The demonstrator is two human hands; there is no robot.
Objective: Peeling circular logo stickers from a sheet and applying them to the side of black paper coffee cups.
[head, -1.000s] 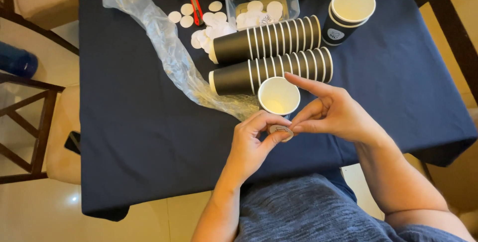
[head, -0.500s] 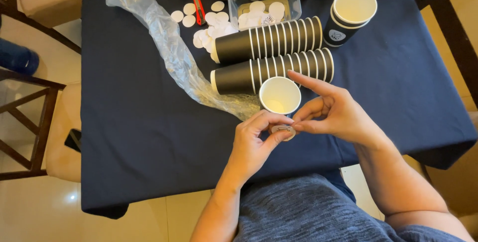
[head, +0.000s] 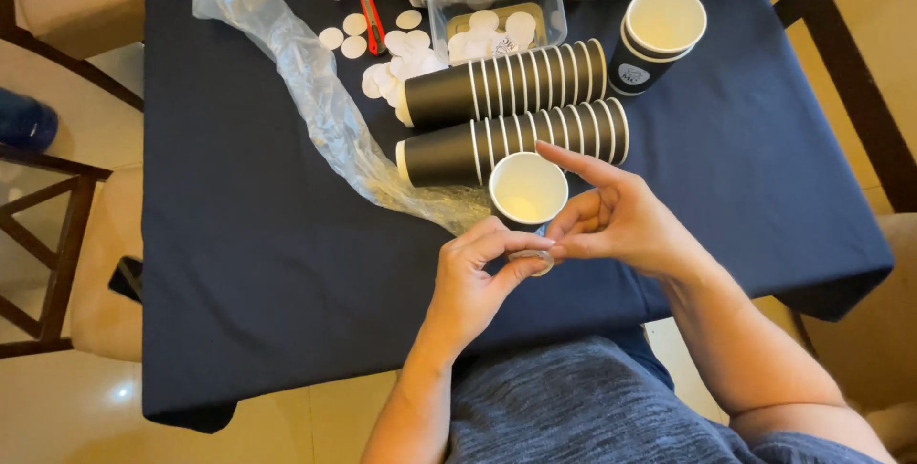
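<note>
Sticker [head: 537, 259] flat, pinched between both hands just below upright cup [head: 527, 189]. Left hand [head: 473, 283] curled, fingertips grasping; right hand [head: 621, 225] pinching too, index finger extended.

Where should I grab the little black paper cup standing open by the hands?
Probably round its black side wall, coming from the near right. The single black paper cup with the white inside stands upright and open, two lying stacks of black ribbed cups crowd its far side, and the crinkled clear plastic bag lies left.
</note>
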